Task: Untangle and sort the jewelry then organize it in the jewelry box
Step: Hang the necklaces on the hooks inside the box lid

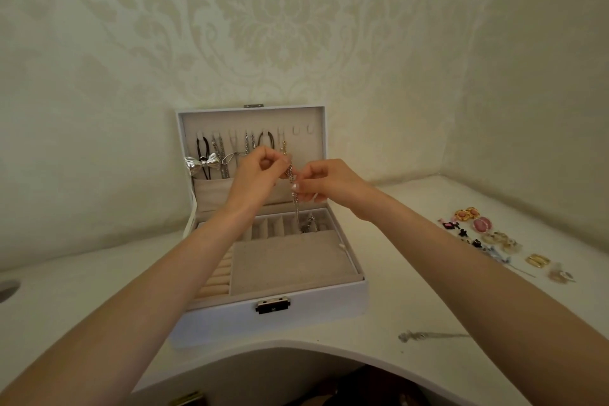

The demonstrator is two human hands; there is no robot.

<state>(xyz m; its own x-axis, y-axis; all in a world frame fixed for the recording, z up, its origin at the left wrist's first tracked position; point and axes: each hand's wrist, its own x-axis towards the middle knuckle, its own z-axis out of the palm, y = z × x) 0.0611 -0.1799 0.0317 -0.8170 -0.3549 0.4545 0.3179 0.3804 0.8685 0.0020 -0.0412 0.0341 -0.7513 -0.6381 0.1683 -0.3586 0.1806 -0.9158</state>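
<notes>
Above the open jewelry box (273, 316), both hands, left (260, 171) and right (324, 180), pinch a light, limp, snag-prone chain (294, 194); grip it near the clasp.

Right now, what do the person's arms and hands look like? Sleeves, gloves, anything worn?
Both forearms bare to the frame edge: no sleeves, no gloves. No watch, bracelet or ring shows on the left hand or right hand. Right fingernails look pale, possibly polished.
</notes>
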